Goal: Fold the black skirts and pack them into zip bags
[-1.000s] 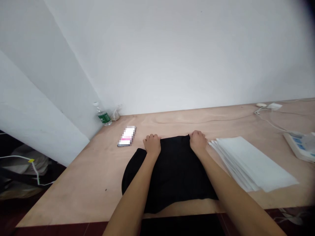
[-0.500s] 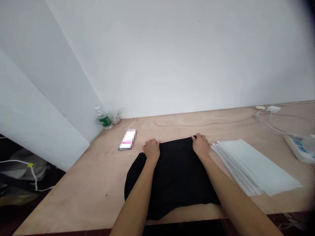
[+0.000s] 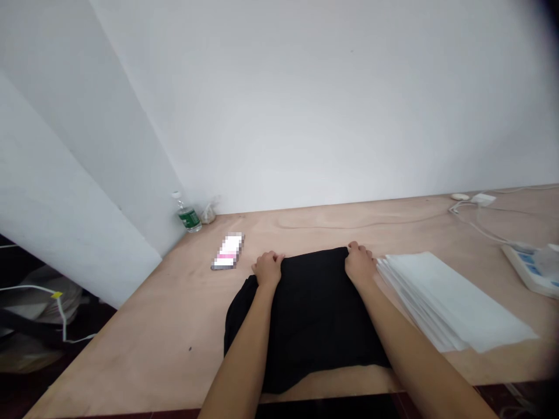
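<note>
The left forearm point(image 3: 244, 352) crosses over a black cloth point(image 3: 323, 314), and the right forearm point(image 3: 406, 337) runs along its right side. The cloth lies on the table point(image 3: 152, 349), its uneven near edge close to the table's front. A small dark speck point(image 3: 190, 349) is noted to the left. A fanned stack of white sheets point(image 3: 463, 302) lies beside the right forearm. The left hand point(image 3: 267, 269), fingers curled, is at the cloth's far left corner; the right hand point(image 3: 360, 265), fingers bent, is at the far right corner. Whether either grip pinches or merely presses the fabric cannot be determined. A power strip point(image 3: 533, 273) lies far right. Beyond the left hand is a phone point(image 3: 227, 251), screen pixelated. Farther back, a green-labelled bottle point(image 3: 190, 219) stands beside a small plastic bag point(image 3: 208, 215), near the wall point(image 3: 305, 105).
</note>
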